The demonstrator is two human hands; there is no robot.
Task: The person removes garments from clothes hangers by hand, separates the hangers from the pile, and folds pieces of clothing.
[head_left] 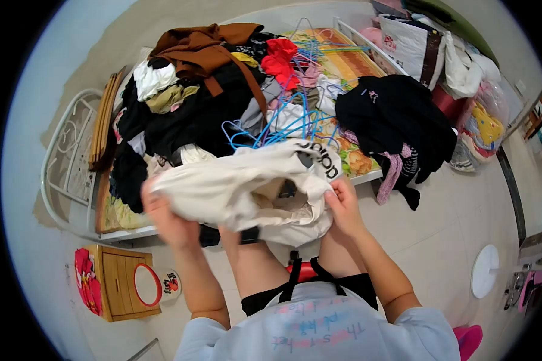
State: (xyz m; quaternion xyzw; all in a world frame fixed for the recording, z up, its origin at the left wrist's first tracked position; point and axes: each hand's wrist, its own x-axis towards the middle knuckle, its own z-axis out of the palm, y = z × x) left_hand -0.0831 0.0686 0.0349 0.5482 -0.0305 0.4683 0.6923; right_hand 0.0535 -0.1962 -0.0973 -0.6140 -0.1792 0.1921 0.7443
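An off-white shirt (217, 186) with black lettering along one edge is stretched between my two hands, above my knees. My left hand (171, 216) grips its left end, and that hand is slightly blurred. At the right end, my right hand (344, 207) pinches the cloth near an opening that gapes toward me. Just beyond the shirt, blue hangers (289, 129) lie in a tangle on the bed. To their left is a heap of dark clothes (193, 123) topped by a brown coat (199, 48). A black garment (391, 114) drapes over the bed's right edge.
The bed has a white metal frame (57, 162). Stuffed bags (409, 51) are stacked at the back right. On the floor to the left stand a wooden cabinet (117, 283) and a red-rimmed bin (147, 286). A round white object (485, 271) is at the right.
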